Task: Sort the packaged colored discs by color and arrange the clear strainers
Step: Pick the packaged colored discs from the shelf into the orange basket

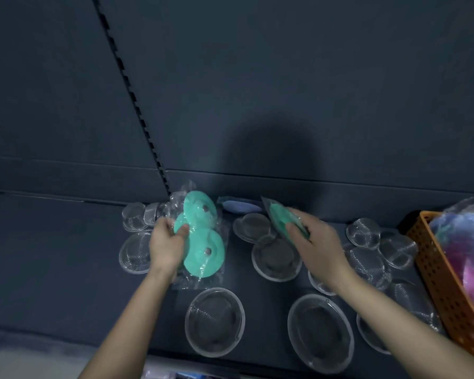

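My left hand [168,243] grips a clear bag of green discs [200,236], held upright over the dark shelf [66,269]. One more packaged green disc [283,221] is pinched edge-on in my right hand [316,242], right of centre. A packaged blue disc [238,205] lies against the back wall between the two. Several clear strainers lie around: a large one at the front centre [214,321], another at the front right [320,332], one under my right hand [275,259], smaller ones at the left [135,251] and right [363,233].
An orange perforated basket [446,285] at the right edge holds more bagged discs in pink, blue and purple. The shelf's back wall, with a slotted upright, rises just behind the items. The shelf's front edge runs along the bottom.
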